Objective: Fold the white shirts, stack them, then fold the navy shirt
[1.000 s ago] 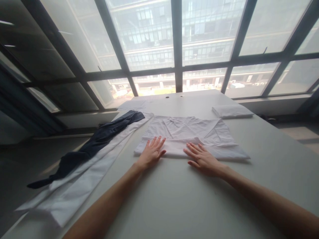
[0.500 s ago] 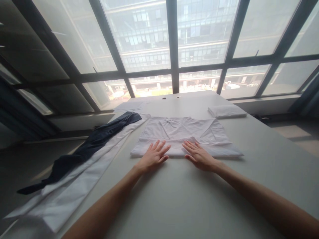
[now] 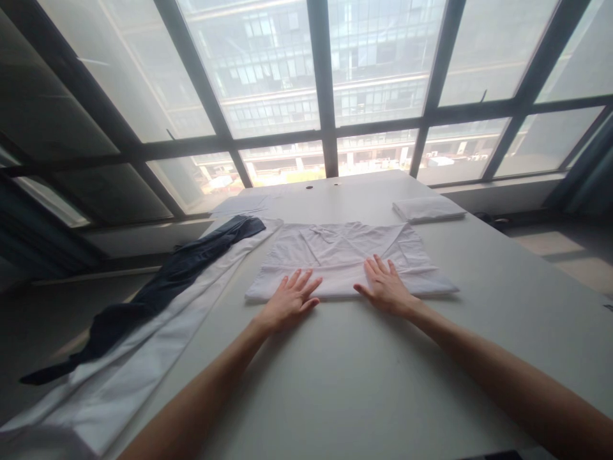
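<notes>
A folded white garment, which looks like a shirt, lies in the middle of the table with a straight fold along its near edge. My left hand rests flat on the left part of that fold, fingers spread. Palm down on the right part of the fold is my right hand, its fingers stretched out and the thumb pointing inward. Neither hand grips the cloth. Creases and a small knotted or bunched bit show in the garment's upper half.
Along the table's left side lie a dark navy garment and white cloth, both hanging past the edge. A folded white cloth sits at the back right of the white table. Flat white sheets lie at the back left.
My right hand has turned so its fingers point farther forward, and it has slid slightly right along the fold. My left hand stays on the cloth. The view has shifted a little.
</notes>
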`<state>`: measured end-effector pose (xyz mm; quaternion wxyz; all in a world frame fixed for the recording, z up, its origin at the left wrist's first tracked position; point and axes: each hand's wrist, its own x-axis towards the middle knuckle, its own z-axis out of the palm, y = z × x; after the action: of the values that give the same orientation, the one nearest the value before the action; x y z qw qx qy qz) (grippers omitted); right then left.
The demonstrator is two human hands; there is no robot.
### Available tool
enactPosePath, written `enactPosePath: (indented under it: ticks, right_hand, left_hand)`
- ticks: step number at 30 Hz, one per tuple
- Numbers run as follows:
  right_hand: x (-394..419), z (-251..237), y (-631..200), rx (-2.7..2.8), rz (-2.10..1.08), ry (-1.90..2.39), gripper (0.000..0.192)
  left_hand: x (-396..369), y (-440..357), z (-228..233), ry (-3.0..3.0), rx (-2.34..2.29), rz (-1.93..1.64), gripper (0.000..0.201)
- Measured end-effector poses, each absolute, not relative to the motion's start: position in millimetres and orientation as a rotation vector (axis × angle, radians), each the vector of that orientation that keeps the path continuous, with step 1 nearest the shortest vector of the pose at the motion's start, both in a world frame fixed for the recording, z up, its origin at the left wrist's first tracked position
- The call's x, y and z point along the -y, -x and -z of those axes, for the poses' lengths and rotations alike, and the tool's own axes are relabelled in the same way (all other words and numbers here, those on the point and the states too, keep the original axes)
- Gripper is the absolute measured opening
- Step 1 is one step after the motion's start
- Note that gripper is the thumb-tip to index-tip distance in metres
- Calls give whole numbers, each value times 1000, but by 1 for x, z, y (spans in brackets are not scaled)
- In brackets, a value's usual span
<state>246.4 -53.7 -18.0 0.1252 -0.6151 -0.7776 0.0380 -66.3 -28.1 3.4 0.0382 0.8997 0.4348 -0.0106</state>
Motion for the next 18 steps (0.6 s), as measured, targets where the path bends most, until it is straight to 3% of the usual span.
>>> enactPosePath:
  ticks: [3,7,13,18]
  right_hand:
    - [55,18,-249,2169,-66,1829,98]
    - [64,14,-242,2193,60,1683,85]
    - [74,9,-229,2524,-128,1397,66]
    - [75,7,-230,2521,-181,1452,68]
  left_hand:
    - [28,66,-4,-2755,-1332,29,64]
    - [29,66,-4,-2759,-1330,33,65]
    - [29,66,-3,-2762,-1348,52,66]
    - [27,66,-2,-2759,-1342,57,65]
